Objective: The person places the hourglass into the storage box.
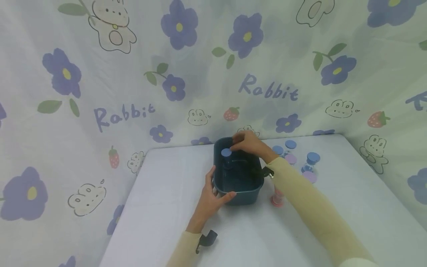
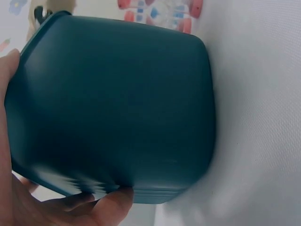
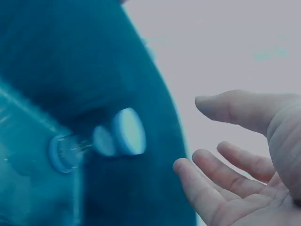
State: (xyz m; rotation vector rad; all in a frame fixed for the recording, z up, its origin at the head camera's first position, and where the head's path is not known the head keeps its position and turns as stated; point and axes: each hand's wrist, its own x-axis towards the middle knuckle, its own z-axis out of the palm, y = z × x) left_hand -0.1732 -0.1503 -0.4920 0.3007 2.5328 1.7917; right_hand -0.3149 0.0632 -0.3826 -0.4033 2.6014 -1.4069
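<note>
Left hand holds the tub, right hand wide and empty: hourglass seemingly placed near its left edge; now withdraw!

Bin, centre of head view: looking like smooth moulded plastic, low sheen, ridges showing at bottom of left-wrist view. Blue-capped piece inside: cap reading as smooth opaque plastic, waist looking clear and glossy in right-wrist view. Table cover, lower half of head view: appearing as matt cloth, fine weave showing at right of left-wrist view. Backdrop, upper half: looking like printed cloth, matt, creasing softly. Sleeve, lower right: appearing as matt cloth.
</note>
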